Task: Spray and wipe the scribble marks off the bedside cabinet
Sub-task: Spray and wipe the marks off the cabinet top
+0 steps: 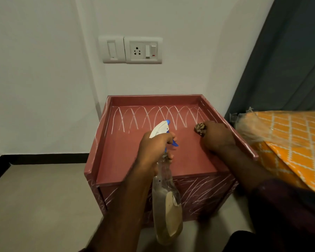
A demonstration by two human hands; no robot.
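Scribbled cabinet [127, 157]: L grip [155, 148] holds spray bottle [162, 180], label [171, 201] illegible.

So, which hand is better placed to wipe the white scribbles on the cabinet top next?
The right hand. It grips the cloth, which rests on the cabinet top at the right end of the scribbles. The left hand is taken up holding the spray bottle.

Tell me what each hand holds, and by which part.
Left hand grips the spray bottle at its neck, fingers at the blue trigger. Right hand grips a bunched cloth, mostly hidden in its fist, on the cabinet top.
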